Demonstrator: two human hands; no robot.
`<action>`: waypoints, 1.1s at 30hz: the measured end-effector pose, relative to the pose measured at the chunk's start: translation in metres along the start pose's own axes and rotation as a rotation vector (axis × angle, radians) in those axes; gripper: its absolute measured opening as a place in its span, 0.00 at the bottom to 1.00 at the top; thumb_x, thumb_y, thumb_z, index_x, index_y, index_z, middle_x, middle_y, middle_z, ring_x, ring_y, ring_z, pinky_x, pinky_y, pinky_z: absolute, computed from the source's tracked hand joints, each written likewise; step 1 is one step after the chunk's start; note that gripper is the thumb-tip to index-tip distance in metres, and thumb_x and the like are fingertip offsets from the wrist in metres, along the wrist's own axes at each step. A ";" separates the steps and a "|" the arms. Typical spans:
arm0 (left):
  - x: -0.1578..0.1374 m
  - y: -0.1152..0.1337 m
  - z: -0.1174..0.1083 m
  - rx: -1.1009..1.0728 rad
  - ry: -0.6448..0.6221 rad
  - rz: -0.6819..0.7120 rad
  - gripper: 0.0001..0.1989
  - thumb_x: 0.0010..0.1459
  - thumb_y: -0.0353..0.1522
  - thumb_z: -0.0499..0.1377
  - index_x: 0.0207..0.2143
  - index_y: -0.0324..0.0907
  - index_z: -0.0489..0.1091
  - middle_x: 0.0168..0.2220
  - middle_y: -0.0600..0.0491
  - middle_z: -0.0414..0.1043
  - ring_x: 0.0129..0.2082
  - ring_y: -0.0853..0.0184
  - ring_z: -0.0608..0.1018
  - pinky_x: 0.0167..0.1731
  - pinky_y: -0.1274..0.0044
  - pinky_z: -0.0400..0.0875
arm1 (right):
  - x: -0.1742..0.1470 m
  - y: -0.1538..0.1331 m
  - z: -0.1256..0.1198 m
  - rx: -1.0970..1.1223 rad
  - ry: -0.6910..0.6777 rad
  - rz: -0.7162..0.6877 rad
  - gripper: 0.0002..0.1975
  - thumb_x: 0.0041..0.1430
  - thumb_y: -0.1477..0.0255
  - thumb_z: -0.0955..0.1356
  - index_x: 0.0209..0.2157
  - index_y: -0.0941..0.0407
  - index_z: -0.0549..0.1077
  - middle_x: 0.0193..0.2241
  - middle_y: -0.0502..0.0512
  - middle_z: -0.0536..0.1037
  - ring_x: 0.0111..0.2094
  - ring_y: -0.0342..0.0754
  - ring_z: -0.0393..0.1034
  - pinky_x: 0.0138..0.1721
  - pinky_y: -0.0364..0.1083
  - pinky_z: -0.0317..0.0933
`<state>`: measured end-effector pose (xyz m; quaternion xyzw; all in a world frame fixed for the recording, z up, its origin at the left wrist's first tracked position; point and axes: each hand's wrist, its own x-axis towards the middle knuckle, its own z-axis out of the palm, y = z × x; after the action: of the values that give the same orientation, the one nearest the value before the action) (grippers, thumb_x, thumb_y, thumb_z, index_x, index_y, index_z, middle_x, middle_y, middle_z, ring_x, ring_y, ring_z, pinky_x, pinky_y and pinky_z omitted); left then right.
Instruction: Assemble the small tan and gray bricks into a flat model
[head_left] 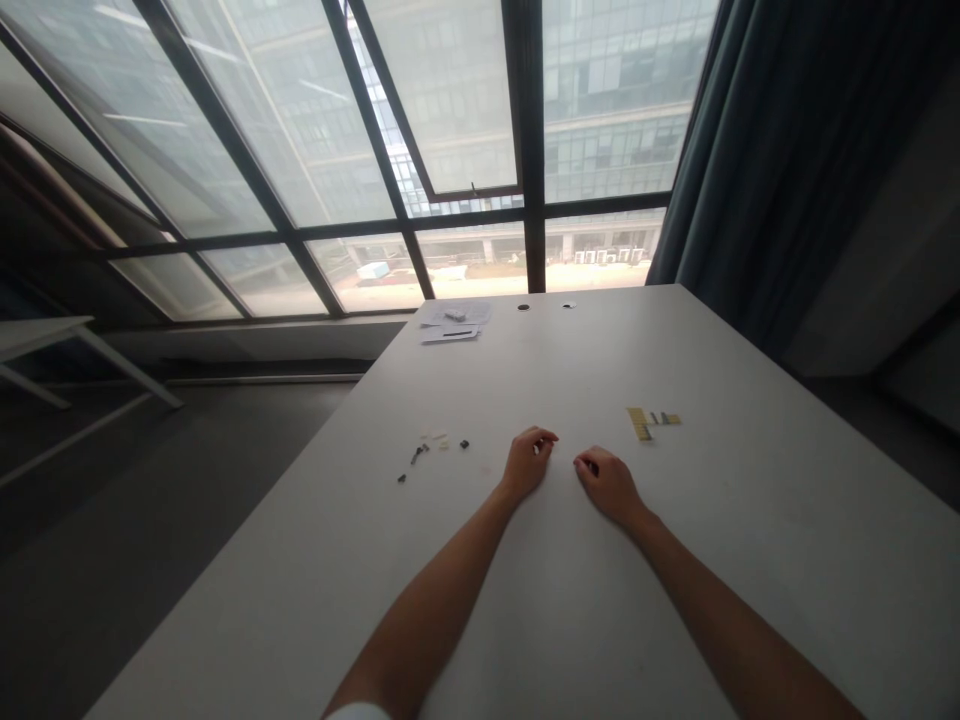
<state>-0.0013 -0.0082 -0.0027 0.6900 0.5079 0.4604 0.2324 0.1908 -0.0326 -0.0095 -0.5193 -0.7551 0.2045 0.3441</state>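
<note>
The two hands, left hand (pixel 530 456) and right hand (pixel 606 482), are near each other over the middle of the counter (pixel 585 360). Left of them lies a loose scatter of small parts (pixel 416 455); to their right, a cluster of strips (pixel 637 417). Papers (pixel 450 316) lie at the counter's far left corner, with two holes (pixel 523 307) to their right. Behind the counter are windows (pixel 457 90); a curtain (pixel 739 170) hangs at right, and a second table (pixel 41 335) stands apart at left.

light: daylight through windows (pixel 619 90), hazy and washed-out | glare: pale streaks on the upper-left panes | room: dim, floor (pixel 225 460) and curtain (pixel 780 150) dark | table (pixel 555 370): grey, brighter toward windows | lens: wide-angle stretch at edges | small yellow pieces (pixel 637 418): soft detail
</note>
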 end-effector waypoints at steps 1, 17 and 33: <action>0.000 0.000 0.000 -0.004 0.011 -0.005 0.12 0.56 0.22 0.56 0.34 0.40 0.78 0.32 0.52 0.77 0.31 0.70 0.74 0.33 0.79 0.67 | 0.000 0.000 0.000 0.000 -0.003 0.004 0.13 0.63 0.69 0.63 0.30 0.56 0.77 0.30 0.54 0.77 0.32 0.47 0.68 0.36 0.44 0.57; 0.017 0.021 -0.074 -0.116 0.004 -0.174 0.18 0.63 0.39 0.53 0.46 0.37 0.76 0.33 0.49 0.78 0.31 0.68 0.77 0.33 0.78 0.71 | 0.001 0.005 0.002 0.004 -0.009 0.005 0.15 0.63 0.66 0.62 0.30 0.56 0.76 0.30 0.55 0.77 0.31 0.48 0.68 0.35 0.45 0.56; 0.001 -0.068 -0.216 0.833 -0.038 -0.321 0.13 0.52 0.33 0.64 0.41 0.43 0.80 0.42 0.47 0.76 0.47 0.57 0.74 0.54 0.68 0.68 | 0.002 0.009 0.005 -0.021 -0.008 0.009 0.16 0.62 0.63 0.61 0.30 0.56 0.77 0.31 0.56 0.78 0.32 0.49 0.69 0.35 0.46 0.57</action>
<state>-0.2224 -0.0132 0.0454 0.6456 0.7462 0.1618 0.0122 0.1923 -0.0273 -0.0188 -0.5253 -0.7562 0.2004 0.3347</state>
